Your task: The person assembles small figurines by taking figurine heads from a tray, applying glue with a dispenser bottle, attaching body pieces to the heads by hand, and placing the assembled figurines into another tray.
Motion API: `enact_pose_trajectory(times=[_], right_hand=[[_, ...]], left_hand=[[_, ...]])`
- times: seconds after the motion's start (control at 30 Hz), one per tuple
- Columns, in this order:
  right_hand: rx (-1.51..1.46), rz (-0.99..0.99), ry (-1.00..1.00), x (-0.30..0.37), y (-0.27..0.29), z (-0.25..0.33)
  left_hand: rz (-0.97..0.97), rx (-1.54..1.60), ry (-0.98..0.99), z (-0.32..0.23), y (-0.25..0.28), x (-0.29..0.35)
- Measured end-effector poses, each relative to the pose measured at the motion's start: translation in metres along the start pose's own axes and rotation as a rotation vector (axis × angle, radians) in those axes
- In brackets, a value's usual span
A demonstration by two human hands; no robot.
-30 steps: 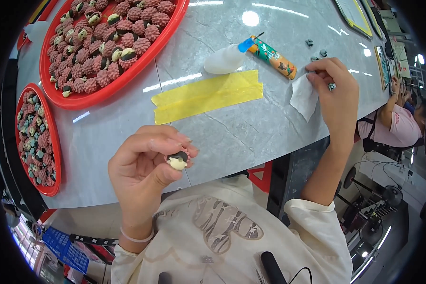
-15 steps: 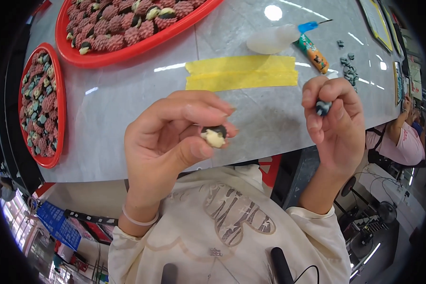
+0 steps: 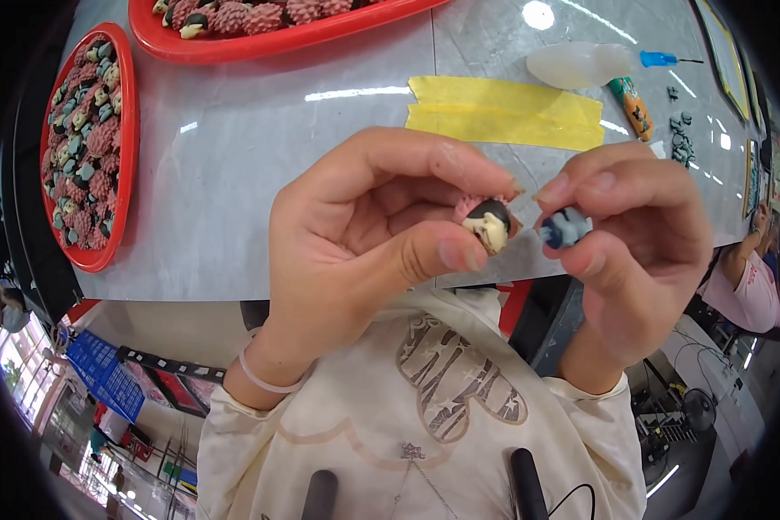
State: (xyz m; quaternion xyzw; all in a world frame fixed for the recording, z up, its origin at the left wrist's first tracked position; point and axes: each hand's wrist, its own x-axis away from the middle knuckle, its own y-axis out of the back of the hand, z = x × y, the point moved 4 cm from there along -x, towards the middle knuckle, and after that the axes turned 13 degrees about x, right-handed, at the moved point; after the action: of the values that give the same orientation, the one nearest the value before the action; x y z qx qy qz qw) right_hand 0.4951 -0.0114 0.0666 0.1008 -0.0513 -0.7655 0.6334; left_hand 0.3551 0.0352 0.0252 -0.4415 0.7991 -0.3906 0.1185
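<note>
L hand (image 3: pixel 347 225) pinching pink-cream pc (image 3: pixel 488 222), R hand (image 3: pixel 646 234) clamped on blue-grey pc (image 3: pixel 570 228); slim gap btwn, nr table edge (image 3: pixel 191 293).

The hands (image 3: pixel 347 225) hold a pink-backed trinket (image 3: pixel 489 223) at left and a blue-grey piece (image 3: pixel 570 227) at right, just apart.

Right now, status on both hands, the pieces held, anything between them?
Left hand pinching pink, black and cream piece. Right hand pinching small blue-grey piece. Pieces apart, nothing seen between. Yellow tape strips beyond, on table.
</note>
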Motion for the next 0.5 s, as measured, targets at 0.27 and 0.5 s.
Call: enact_pose_trajectory(times=[0.27, 0.5], right_hand=[[0.305, -0.002, 0.33, 0.002, -0.011, 0.013], [0.558, -0.008, 0.393, 0.005, -0.009, 0.023]], left_hand=[[0.02, -0.034, -0.017, -0.001, 0.003, 0.0], [0.022, 0.049, 0.039, 0.0, -0.001, -0.001]])
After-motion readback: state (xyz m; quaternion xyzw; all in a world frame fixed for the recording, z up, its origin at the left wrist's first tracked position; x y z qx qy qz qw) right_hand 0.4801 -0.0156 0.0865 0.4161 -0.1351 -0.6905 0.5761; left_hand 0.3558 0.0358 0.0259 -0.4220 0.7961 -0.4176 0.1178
